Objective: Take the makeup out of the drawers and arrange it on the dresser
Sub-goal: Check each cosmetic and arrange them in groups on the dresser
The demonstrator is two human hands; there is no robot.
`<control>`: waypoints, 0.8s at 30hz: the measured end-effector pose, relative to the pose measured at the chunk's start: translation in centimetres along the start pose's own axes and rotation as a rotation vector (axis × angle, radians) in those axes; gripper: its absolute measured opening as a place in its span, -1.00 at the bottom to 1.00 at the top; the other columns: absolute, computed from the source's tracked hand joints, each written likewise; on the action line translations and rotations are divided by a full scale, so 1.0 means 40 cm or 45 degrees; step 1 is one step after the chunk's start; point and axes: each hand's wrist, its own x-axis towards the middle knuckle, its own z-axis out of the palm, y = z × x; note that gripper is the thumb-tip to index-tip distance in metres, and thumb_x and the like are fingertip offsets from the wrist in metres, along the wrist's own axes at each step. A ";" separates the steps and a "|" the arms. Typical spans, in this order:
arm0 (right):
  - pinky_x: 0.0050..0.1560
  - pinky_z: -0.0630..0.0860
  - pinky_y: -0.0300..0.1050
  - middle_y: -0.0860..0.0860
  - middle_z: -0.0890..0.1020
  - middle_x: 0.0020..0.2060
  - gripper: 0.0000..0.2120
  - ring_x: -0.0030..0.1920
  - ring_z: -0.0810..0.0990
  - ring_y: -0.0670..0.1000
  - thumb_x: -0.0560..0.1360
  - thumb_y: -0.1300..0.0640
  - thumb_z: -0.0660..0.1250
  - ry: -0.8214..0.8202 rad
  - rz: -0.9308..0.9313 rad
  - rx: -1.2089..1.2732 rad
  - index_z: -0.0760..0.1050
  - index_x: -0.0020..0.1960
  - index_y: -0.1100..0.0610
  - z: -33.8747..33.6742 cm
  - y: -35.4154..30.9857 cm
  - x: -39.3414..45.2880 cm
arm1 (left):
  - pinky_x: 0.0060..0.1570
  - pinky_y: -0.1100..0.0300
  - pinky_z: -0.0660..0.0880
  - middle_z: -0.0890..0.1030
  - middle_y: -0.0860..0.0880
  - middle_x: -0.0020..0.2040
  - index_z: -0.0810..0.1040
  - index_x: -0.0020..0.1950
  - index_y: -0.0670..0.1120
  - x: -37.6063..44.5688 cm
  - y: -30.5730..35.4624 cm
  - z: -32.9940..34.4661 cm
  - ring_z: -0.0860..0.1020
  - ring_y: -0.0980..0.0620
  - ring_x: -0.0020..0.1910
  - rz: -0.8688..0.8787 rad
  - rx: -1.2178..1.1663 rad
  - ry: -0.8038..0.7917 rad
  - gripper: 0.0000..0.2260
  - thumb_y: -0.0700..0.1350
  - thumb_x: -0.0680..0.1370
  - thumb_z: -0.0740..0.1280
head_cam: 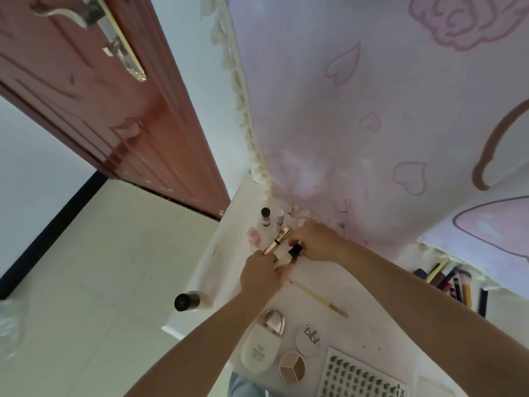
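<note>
From the head camera, both hands meet over the far part of a white dresser top. The left hand has its fingers curled round a gold tube that sticks up and away from its knuckles, tilted toward the wall. The right hand pinches a small bottle with a black cap — the pale body of that bottle lies against the left hand's fingers, so the two hands touch across it.

Just beyond the left hand stand two small upright pieces side by side: a dark-capped bottle and a slim pale tube. A pink blob-shaped thing lies just left of the gold tube. Near the left forearm, at the dresser's left edge, a black-capped bottle lies on its side.

Under the right forearm, close to the left hand, a thin gold brush lies slantwise on the top. Nearer the person sit a white oval case with a rose-gold cap, a round white compact, a round three-shade palette and a tray of false lashes.

To the right of the right arm, a bunch of brushes and pencils shows — whether they lie in a drawer I cannot tell. A pink cloth with hearts hangs behind the dresser; a reddish door stands off to the left.
</note>
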 end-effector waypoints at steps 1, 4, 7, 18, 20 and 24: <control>-0.14 0.30 -0.20 0.16 0.50 0.00 -0.71 0.07 0.47 0.10 0.43 0.30 0.24 0.011 -0.018 -0.059 0.52 0.11 0.11 0.009 -0.001 0.006 | -0.18 0.21 0.34 0.46 -0.09 -0.08 0.53 -0.01 -0.17 0.001 0.001 0.007 0.48 -0.07 -0.01 -0.016 0.015 0.001 -0.69 0.04 0.54 0.16; -0.15 0.31 -0.17 0.15 0.45 -0.05 -0.73 0.09 0.42 0.10 0.44 0.31 0.22 0.057 -0.058 -0.108 0.51 0.09 0.13 0.028 0.002 0.019 | -0.24 0.18 0.33 0.47 -0.09 -0.08 0.54 -0.07 -0.19 0.008 0.001 0.025 0.49 -0.07 -0.02 -0.048 0.065 0.004 -0.63 0.10 0.54 0.13; -0.16 0.28 -0.19 0.13 0.46 -0.06 -0.72 0.10 0.41 0.09 0.44 0.32 0.21 0.084 -0.064 -0.104 0.50 0.12 0.14 0.038 0.008 0.028 | -0.23 0.15 0.34 0.50 -0.10 0.00 0.52 -0.05 -0.18 0.013 -0.004 0.035 0.49 -0.08 0.00 -0.038 0.131 -0.008 -0.60 0.13 0.55 0.10; 0.15 0.30 -0.17 0.11 0.59 0.07 -0.73 0.15 0.43 0.09 0.46 0.31 0.20 0.289 -0.053 0.120 0.51 0.13 0.21 0.041 0.033 -0.048 | -0.08 0.15 0.42 0.48 -0.07 0.13 0.44 0.08 -0.14 -0.006 -0.016 0.035 0.45 -0.05 0.10 0.076 0.280 0.102 -0.62 0.15 0.56 0.08; 0.15 0.28 -0.21 0.10 0.60 0.06 -0.75 0.14 0.45 0.08 0.48 0.28 0.20 0.354 -0.030 0.159 0.52 0.12 0.21 0.059 0.046 -0.113 | -0.05 0.14 0.43 0.47 -0.09 0.13 0.44 0.11 -0.14 -0.021 -0.018 0.035 0.44 -0.06 0.13 0.164 0.300 0.164 -0.63 0.12 0.57 0.07; 0.12 0.34 -0.18 0.14 0.63 0.00 -0.82 0.09 0.53 0.10 0.47 0.28 0.26 0.534 0.166 0.238 0.57 0.03 0.26 0.092 0.099 -0.260 | 0.08 0.18 0.36 0.44 -0.07 0.17 0.41 0.22 -0.11 -0.037 0.004 0.047 0.40 -0.06 0.18 0.426 0.337 0.130 -0.71 -0.04 0.59 0.07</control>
